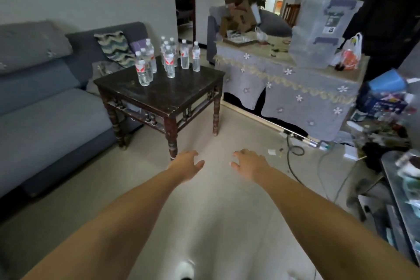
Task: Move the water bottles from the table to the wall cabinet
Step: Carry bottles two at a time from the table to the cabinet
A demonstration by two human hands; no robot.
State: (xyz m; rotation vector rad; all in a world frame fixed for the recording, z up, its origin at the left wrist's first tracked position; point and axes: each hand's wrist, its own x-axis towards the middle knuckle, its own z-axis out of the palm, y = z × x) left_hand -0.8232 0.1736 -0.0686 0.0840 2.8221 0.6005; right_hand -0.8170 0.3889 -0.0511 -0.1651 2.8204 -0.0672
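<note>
The bottles (pixel 169 57) stand upright on the dark wooden table (pixel 181 95), bunched along its far edge: one loose cluster toward the far-left corner, another at the middle, and two singles toward the far-right corner. How many there are is hard to say, since several overlap, perhaps nine or ten. The near half of the tabletop carries none.

The person stands back from the table's near corner with both arms stretched forward over the floor. The left hand (pixel 185 167) and the right hand (pixel 248 166) are both empty, fingers spread and slightly bent, well short of the table. No wall cabinet can be made out from here, so the destination probably lies outside this view.

The step in hand appears to be the approach for a first pickup. To do it well, the person should close in on the near edge before reaching, because the bottles sit deep on the top. Taking the two singles at the far-right corner first looks safest, one in each hand, gripped round the body at the label. The clustered ones stand close together, so a careless reach there could topple neighbours.
</note>
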